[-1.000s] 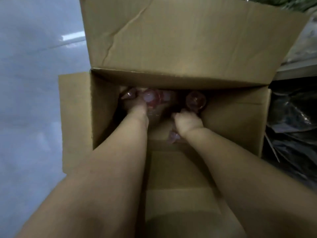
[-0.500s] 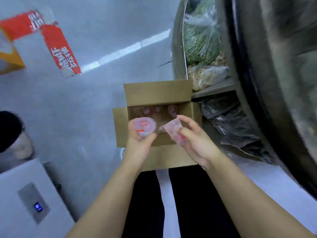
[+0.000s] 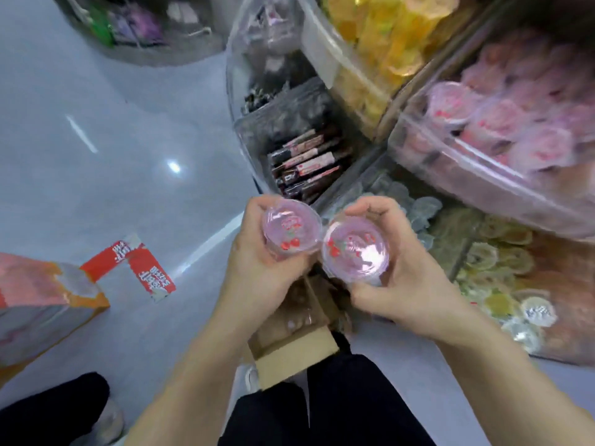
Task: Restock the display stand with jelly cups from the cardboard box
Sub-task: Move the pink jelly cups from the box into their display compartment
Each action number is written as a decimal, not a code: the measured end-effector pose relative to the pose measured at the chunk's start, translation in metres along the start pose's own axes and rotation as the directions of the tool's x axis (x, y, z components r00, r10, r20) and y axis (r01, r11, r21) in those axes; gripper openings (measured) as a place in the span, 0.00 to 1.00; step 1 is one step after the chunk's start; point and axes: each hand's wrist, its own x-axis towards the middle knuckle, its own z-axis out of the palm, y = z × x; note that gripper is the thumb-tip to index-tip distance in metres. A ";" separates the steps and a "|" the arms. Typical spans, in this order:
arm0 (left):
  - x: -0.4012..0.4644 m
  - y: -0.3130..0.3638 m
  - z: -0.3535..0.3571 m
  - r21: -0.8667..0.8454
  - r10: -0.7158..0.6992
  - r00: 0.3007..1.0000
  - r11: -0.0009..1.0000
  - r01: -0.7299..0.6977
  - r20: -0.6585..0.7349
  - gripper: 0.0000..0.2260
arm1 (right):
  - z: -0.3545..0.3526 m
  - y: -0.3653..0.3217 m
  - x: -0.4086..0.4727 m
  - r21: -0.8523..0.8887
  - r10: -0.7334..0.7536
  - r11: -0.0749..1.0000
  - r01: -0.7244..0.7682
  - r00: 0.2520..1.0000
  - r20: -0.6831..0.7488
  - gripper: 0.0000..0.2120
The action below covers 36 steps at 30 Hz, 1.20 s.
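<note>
My left hand (image 3: 257, 265) grips a pink jelly cup (image 3: 291, 228) with cherries on its lid. My right hand (image 3: 409, 284) grips a second pink jelly cup (image 3: 355, 249), lid up, its rim next to the first. Both cups are held side by side above the open cardboard box (image 3: 289, 346) on the floor between my legs. The display stand rises at the right; its clear bin (image 3: 450, 162) at the upper right holds several pink jelly cups (image 3: 502, 123).
Other bins hold yellow cups (image 3: 386, 37), dark snack packs (image 3: 306, 162) and pale wrapped sweets (image 3: 495, 262). A red and orange carton (image 3: 48, 304) lies on the grey floor at left. Another person's dark shoe (image 3: 54, 410) shows at the bottom left.
Both hands came up out of the box, each with a jelly cup, and rose toward the display stand. My view swung from the box interior up to the bins.
</note>
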 end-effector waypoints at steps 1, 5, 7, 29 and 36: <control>0.007 0.014 0.012 -0.005 0.026 1.000 1.000 -0.026 0.017 0.21 | -0.016 -0.009 -0.004 -0.020 -0.030 0.999 0.029 0.999 -0.045 0.32; 0.030 0.052 0.068 -0.061 0.089 0.988 0.995 -0.082 0.126 0.22 | -0.072 -0.033 -0.026 -0.073 -0.087 0.995 0.071 0.965 -0.246 0.29; 0.039 0.063 0.093 -0.093 0.097 0.970 0.993 -0.078 0.222 0.22 | -0.100 -0.039 -0.036 -0.148 -0.082 0.988 0.034 0.939 -0.335 0.27; 0.104 0.088 0.180 0.142 0.134 0.933 0.971 -0.190 0.335 0.20 | -0.254 -0.025 -0.025 -0.975 0.046 0.039 -0.217 0.976 -0.215 0.26; 0.112 0.088 0.182 0.139 0.162 0.926 0.965 -0.220 0.341 0.20 | -0.257 -0.031 -0.036 -0.979 -0.016 0.101 -0.175 0.984 -0.177 0.17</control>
